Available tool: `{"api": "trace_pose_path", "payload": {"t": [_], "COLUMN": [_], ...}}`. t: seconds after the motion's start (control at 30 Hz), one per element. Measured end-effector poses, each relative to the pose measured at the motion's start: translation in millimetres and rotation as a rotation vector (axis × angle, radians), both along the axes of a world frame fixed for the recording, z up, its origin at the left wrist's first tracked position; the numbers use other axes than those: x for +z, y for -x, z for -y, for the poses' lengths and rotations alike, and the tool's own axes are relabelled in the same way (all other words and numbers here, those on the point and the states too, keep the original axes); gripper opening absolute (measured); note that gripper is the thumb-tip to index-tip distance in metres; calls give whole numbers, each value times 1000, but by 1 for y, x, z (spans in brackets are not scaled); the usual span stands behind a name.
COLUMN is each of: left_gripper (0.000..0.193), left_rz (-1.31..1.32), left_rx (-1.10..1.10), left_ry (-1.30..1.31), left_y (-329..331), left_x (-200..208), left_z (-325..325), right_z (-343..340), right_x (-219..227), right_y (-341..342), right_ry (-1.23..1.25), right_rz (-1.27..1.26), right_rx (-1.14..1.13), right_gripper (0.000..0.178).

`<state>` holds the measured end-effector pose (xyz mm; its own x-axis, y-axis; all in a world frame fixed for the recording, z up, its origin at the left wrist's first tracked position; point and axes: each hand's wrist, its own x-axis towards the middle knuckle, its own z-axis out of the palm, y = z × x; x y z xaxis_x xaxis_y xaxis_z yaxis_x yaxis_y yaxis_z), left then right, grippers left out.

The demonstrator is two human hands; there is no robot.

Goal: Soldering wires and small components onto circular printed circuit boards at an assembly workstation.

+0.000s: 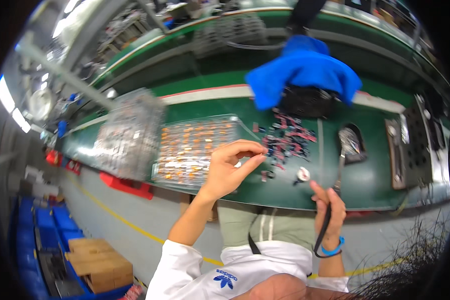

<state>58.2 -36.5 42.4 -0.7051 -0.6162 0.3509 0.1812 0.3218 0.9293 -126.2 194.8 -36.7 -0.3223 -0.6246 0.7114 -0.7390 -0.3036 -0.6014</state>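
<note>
While the left hand (pixel 231 167) hovers over the front part of the green workbench (pixel 375 185), its thumb and forefinger are pinched together on something too small to make out; the other fingers curl loosely.

Right hand (pixel 329 205): clenched around the dark handle of a slim metal tool (pixel 339 172), at the front edge of the workbench. The tool's long axis runs almost straight away from the person, handle at the front edge, tip pointing toward the back edge and ending near a dark holder (pixel 352 144) with a shiny insert. A black cord (pixel 321 235) hangs from the handle past a blue wristband (pixel 333 249).

Items about the hands:
- Scatter of small red and black parts (pixel 289 140), just beyond the left fingertips, mid-workbench.
- Small round white piece (pixel 303 174), between the two hands, near the front edge.
- Clear tray (pixel 195 149) of small orange pieces, left of the left hand.
- Stack of clear trays (pixel 130 134), blurred, toward the left end.
- Black perforated block (pixel 418 145) and a narrow brown tray (pixel 396 154), at the right end.
- Blue cloth (pixel 305 72) draped over a black round object (pixel 305 102), at the back edge, beyond the scatter of parts.

Nothing lies between the tool tip and the holder.
</note>
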Motion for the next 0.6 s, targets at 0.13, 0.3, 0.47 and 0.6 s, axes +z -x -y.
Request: {"api": "trace_pose_path", "payload": {"t": [0.13, 0.3, 0.47, 0.6], "left_gripper": [19, 16, 15, 15], "left_rz": [-4, 70, 164, 208], "left_rx": [-180, -207, -225, -268], "left_ry": [-194, -224, -201, -121], "left_y": [31, 57, 69, 67], "left_x": [-12, -28, -27, -31], "left_z": [-15, -20, -29, -29], "right_z": [-6, -28, -33, -31], "right_x": [5, 13, 12, 6], "right_y": [0, 5, 2, 1], "right_ry": [81, 28, 18, 11], "right_rz": [76, -5, 43, 60], "right_rx": [35, -110, -169, -151], "right_gripper": [51, 56, 35, 31]}}
